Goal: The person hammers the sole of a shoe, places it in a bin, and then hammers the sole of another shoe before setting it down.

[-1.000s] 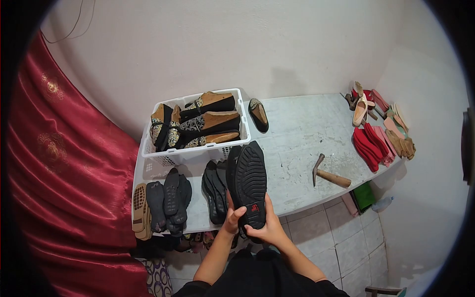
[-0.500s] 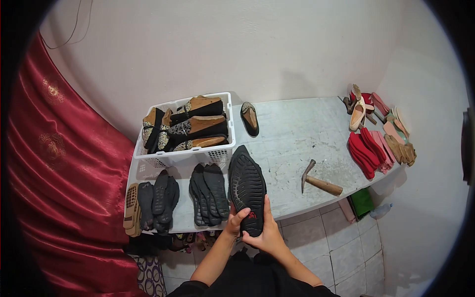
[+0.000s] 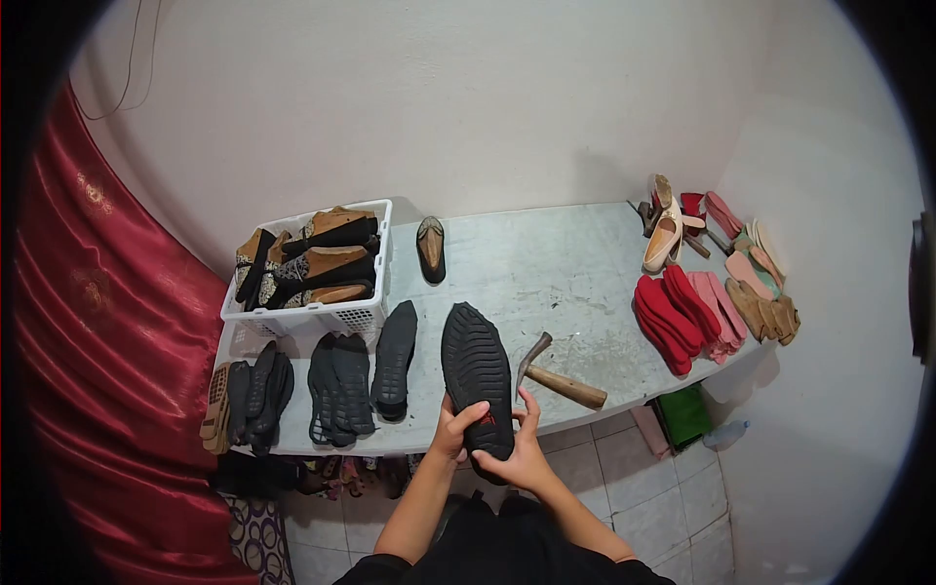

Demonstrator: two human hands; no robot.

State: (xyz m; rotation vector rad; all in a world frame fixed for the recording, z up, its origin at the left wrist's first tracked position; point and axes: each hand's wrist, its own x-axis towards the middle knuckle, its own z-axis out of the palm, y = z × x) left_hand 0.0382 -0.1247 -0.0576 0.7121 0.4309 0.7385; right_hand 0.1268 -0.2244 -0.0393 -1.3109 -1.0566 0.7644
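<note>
A black ridged shoe sole (image 3: 475, 356), with a red mark near its heel, is held upright over the table's front edge, tread side facing me. My left hand (image 3: 456, 429) grips its left side, the thumb lying across the tread by the red mark. Around the lower right side is my right hand (image 3: 522, 450), its thumb at the heel end and its fingers along the far edge. A claw-type hammer with a wooden handle (image 3: 570, 387) lies just right of the sole. To the left lies another black sole stack (image 3: 394, 361).
A white basket (image 3: 380, 312) holds several shoes on wooden lasts; a single shoe (image 3: 431, 252) stands beside it. More black soles (image 3: 341, 390) and tan soles (image 3: 214, 409) line the left front. Red insoles (image 3: 668, 317), pink pieces and a pale shoe (image 3: 663, 239) sit at the right.
The view has swung right, so the table's things appear further left. The held sole now stands clear of the black stack it overlapped before. Both hands keep their grip.
</note>
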